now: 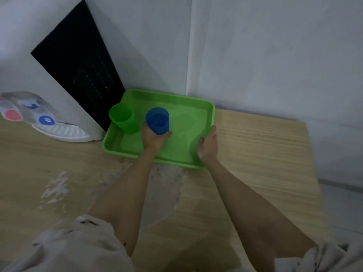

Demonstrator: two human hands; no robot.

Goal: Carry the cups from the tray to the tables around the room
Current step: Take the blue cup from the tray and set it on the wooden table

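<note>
Gripping the blue cup [157, 120] from below, the left hand [154, 138] had it at mid-frame over the green tray [184, 152]; whether it had cleared the tray floor couldn't be told. The right hand [208, 146] clasped the tray's right rim, steadying it on the wooden surface [255, 146]. A green cup [123, 118] stood at the tray's left edge (just beside the blue one). Best lift straight up, keep it level, avoid nudging the green cup.
</note>
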